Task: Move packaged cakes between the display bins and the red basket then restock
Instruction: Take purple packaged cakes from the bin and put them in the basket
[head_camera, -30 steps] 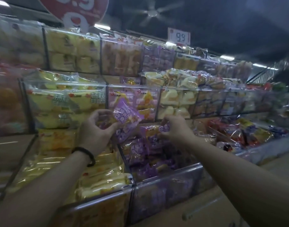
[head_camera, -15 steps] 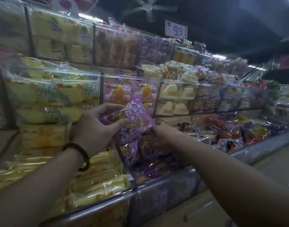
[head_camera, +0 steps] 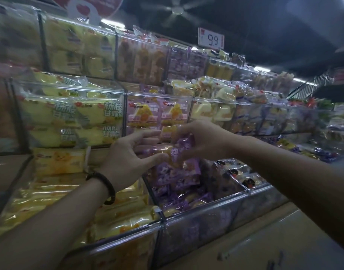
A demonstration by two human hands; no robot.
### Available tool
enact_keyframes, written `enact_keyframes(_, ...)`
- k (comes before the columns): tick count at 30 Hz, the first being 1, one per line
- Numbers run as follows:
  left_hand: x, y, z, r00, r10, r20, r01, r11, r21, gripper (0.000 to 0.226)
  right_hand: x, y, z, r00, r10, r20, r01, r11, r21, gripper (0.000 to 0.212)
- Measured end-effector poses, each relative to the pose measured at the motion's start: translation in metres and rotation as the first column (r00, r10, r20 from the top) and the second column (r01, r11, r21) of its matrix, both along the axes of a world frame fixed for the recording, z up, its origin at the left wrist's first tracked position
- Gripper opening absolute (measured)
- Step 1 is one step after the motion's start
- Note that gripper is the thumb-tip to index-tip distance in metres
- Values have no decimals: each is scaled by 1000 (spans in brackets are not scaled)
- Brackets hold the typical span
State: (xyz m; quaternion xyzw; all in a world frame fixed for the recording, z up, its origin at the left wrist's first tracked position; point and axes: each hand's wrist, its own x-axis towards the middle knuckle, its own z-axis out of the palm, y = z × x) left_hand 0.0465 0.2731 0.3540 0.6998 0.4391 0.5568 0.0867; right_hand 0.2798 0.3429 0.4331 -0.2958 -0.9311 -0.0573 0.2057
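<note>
A purple packaged cake (head_camera: 182,147) hangs over the lower clear bin (head_camera: 196,217), which is full of purple cake packs (head_camera: 179,180). My right hand (head_camera: 204,141) pinches the purple pack from above. My left hand (head_camera: 132,158), with a dark bracelet on the wrist, is spread just left of the pack, thumb tip close to its lower edge and fingers apart. The red basket is out of sight.
Yellow cake packs (head_camera: 56,193) fill the bin to the left. Clear tiered bins above hold yellow packs (head_camera: 69,115) and pink packs (head_camera: 159,115). A 9.9 price sign (head_camera: 211,38) stands on top. More bins run off to the right, above a pale cabinet front (head_camera: 255,248).
The purple pack has passed from my left hand to my right hand. My left hand has opened, and my right hand has risen out of the bin to take the pack.
</note>
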Motion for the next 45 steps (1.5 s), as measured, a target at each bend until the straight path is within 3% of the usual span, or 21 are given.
enact_keyframes(4,-3,2,3,991,116,70,-117,993,10,23,14,19,-14,993,-113,43,118,986,-115,27)
enact_keyframes(7,-4,8,0,983,181,40,-182,983,15,11,-2,28,-45,986,-163,16,162,954,-254,26)
enact_keyframes(12,-9,18,-7,976,210,-52,-208,977,34,12,-54,41,-98,980,-194,48,199,970,-138,30)
enact_keyframes(18,-8,19,-5,963,240,-124,-236,971,50,12,-58,25,-83,925,-358,128,353,933,63,29)
enact_keyframes(22,-8,15,-5,955,240,-175,-234,971,54,12,-57,23,-90,941,-312,129,316,949,-6,29)
enact_keyframes(27,-6,10,-4,950,236,-205,-226,972,73,10,-40,17,-79,952,-306,-22,304,950,-66,61)
enact_keyframes(34,12,-23,17,947,214,-238,-192,975,112,5,18,-49,-61,946,-284,-155,279,959,-55,20)
enact_keyframes(36,27,-50,25,953,182,-243,-165,982,89,7,28,-80,-60,940,-246,-235,236,969,-70,10)
enact_keyframes(40,57,-131,13,948,85,-308,-103,994,-44,10,28,-144,-77,919,-155,-362,88,977,-195,11)
enact_keyframes(45,50,-216,-53,922,-20,-387,-133,922,-364,18,10,-200,-140,913,-90,-398,-80,917,-391,4)
